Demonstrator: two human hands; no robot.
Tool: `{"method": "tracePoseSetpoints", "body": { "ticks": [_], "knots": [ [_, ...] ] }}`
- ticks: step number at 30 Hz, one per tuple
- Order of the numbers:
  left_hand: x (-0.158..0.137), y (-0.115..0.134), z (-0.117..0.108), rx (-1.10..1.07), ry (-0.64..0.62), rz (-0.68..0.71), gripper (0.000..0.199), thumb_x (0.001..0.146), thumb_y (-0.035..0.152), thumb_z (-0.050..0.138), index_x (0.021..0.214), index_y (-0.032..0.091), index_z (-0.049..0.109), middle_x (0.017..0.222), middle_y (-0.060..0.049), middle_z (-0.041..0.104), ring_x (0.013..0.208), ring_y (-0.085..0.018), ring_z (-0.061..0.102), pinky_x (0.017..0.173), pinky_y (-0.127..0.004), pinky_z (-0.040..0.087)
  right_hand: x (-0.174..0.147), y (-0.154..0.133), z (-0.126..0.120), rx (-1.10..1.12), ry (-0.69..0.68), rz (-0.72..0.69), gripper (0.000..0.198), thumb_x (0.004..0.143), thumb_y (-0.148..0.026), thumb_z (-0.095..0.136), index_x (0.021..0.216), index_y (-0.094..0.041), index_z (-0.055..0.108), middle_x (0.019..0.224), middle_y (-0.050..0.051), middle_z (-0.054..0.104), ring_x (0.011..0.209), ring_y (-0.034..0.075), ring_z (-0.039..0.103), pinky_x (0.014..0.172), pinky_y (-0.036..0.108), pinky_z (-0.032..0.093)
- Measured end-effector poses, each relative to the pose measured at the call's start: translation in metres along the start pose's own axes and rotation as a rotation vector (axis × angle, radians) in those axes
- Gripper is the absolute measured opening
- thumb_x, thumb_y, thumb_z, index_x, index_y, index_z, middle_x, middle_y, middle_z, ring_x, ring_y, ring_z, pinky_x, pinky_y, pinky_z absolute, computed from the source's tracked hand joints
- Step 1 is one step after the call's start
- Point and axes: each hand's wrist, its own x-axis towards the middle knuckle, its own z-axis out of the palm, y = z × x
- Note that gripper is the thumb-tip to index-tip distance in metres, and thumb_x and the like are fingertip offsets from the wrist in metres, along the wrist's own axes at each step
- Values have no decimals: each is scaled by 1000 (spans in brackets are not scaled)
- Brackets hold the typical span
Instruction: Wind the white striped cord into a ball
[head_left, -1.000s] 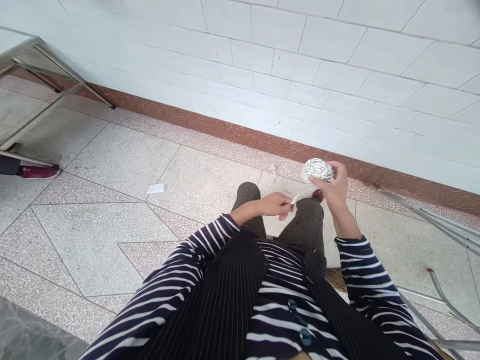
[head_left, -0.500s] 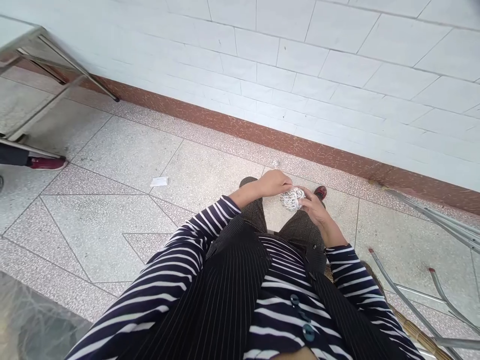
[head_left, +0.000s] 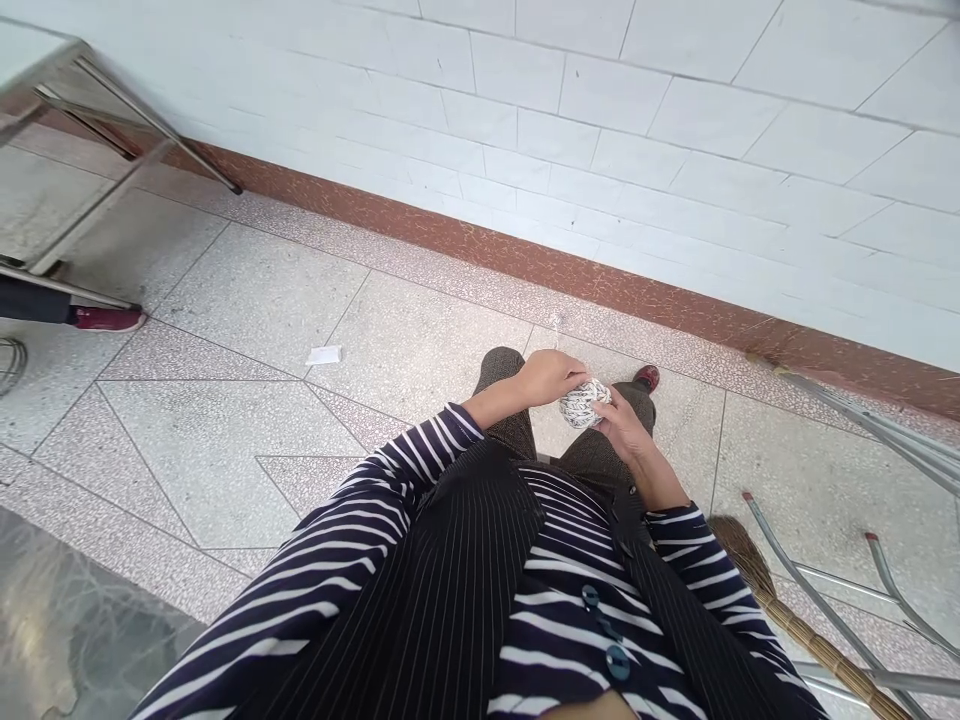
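A rounded white woven piece (head_left: pixel 580 407) with dark flecks sits between my hands, above my lap; its exact kind is not clear. My right hand (head_left: pixel 624 425) is closed around its right side, the thumb lying across the front. At its upper edge, my left hand (head_left: pixel 551 378) is closed, with fingertips pinching the rim or a strand there; the fingers partly hide the spot. Beyond my left hand, a thin white strand (head_left: pixel 556 328) shows against the floor.
A metal-framed table (head_left: pixel 112 180) stands at the left, with another person's red shoe (head_left: pixel 111 318) under it. White paper (head_left: pixel 324 355) lies on the floor. On the right are a broom (head_left: pixel 814 640) and metal tube legs (head_left: pixel 795 580). A tiled wall (head_left: pixel 525 130) runs ahead.
My left hand has shifted slightly along the woven piece's upper edge. The woven piece has turned a little and shows more of its front. The view has moved slightly.
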Motion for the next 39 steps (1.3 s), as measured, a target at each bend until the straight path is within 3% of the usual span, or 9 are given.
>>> {"method": "tracePoseSetpoints", "body": {
  "ticks": [5, 8, 10, 19, 23, 27, 32, 36, 39],
  "knots": [
    [4, -7, 1, 39, 1, 90, 34, 99, 34, 53, 79, 18, 74, 80, -7, 74, 77, -20, 64, 88, -33, 44, 3, -1, 2, -41, 5, 42, 58, 65, -43, 83, 117, -25, 65, 110, 7, 72, 99, 28, 68, 75, 38, 58],
    [8, -13, -2, 84, 17, 165, 30, 99, 28, 52, 82, 19, 75, 81, -7, 75, 78, -20, 65, 109, -38, 37, 0, -2, 3, -37, -23, 29, 58, 65, -44, 81, 117, -24, 65, 111, 8, 72, 100, 29, 68, 76, 39, 57],
    [10, -19, -5, 121, 21, 164, 29, 100, 26, 51, 84, 20, 74, 82, -7, 75, 79, -19, 66, 114, -39, 33, -4, -5, 4, -32, -41, 0, 61, 62, -43, 82, 117, -24, 65, 115, 8, 72, 104, 30, 67, 80, 40, 57],
    [21, -56, 7, -54, 49, 2, 28, 98, 21, 47, 107, 19, 74, 119, -7, 74, 109, -21, 67, 96, -30, 47, -34, -17, 6, -41, -118, -146, 67, 57, -46, 89, 116, -25, 67, 118, 6, 71, 112, 30, 64, 101, 42, 50],
    [33, -70, 22, -89, 50, -52, 30, 96, 16, 47, 106, 17, 74, 120, -7, 74, 108, -19, 68, 98, -28, 48, -55, -22, 10, -28, -180, -126, 74, 56, -51, 89, 121, -26, 65, 119, 6, 69, 111, 31, 65, 98, 42, 51],
    [43, -85, 36, -97, 35, -154, 32, 95, 16, 46, 108, 17, 75, 116, -6, 76, 108, -20, 69, 101, -29, 48, -83, -41, 7, -35, -249, -201, 80, 61, -48, 88, 132, -29, 59, 128, 6, 65, 114, 31, 64, 96, 41, 52],
    [50, -98, 46, -62, 58, -203, 32, 94, 16, 46, 107, 18, 76, 116, -6, 76, 109, -20, 69, 102, -30, 50, -112, -73, -9, -105, -190, -335, 85, 61, -50, 88, 137, -28, 58, 130, 8, 63, 117, 33, 63, 98, 41, 52],
    [51, -106, 52, -141, 110, -225, 33, 94, 20, 47, 114, 19, 74, 123, -5, 74, 112, -19, 68, 102, -30, 50, -130, -81, -8, -104, -163, -420, 87, 61, -59, 83, 137, -26, 57, 130, 10, 63, 114, 36, 63, 94, 45, 55],
    [52, -114, 60, -133, 68, -256, 32, 95, 24, 49, 115, 17, 73, 119, -6, 75, 107, -21, 69, 101, -31, 50, -149, -69, 0, -140, -98, -471, 83, 76, -74, 62, 145, -28, 50, 133, 12, 61, 120, 38, 61, 95, 52, 55]
  ]
}}
